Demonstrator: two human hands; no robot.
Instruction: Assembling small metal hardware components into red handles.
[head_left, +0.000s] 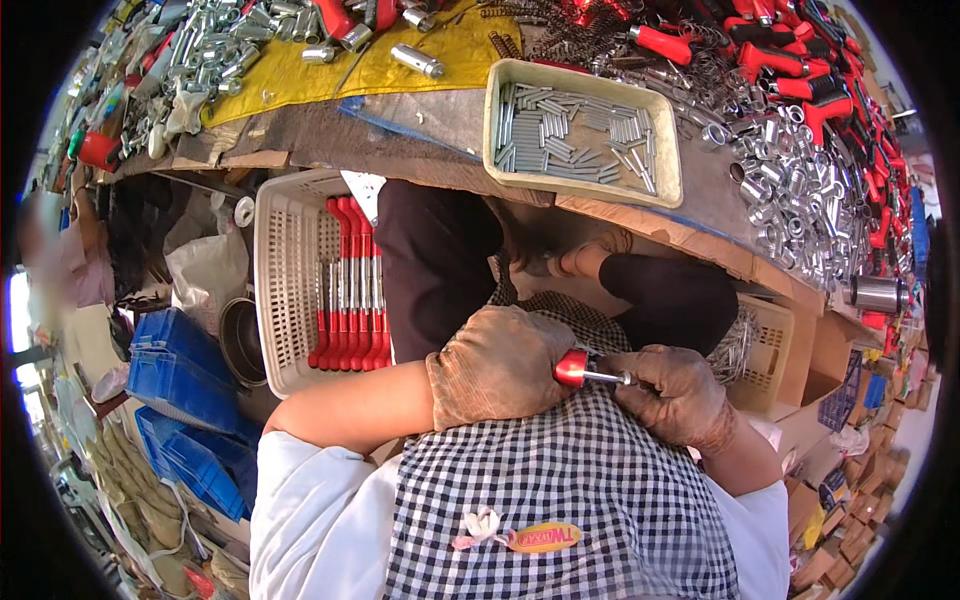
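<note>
Both my hands wear stained brown work gloves and meet in front of my checked apron. My left hand (505,365) is closed round a red handle (571,368), most of which its fingers hide. From the handle's end a thin metal rod (608,377) sticks out to the right. My right hand (675,395) pinches at the rod's tip, with thumb and fingers bent. Whether a small part sits between those fingers is hidden.
On the bench ahead stands a cream tray (672,195) of short metal pins. Metal sleeves (790,190) and red handles (790,65) are heaped right. A white basket (290,195) of red-handled tools stands left of my legs, near blue bins (185,360). Someone is at far left.
</note>
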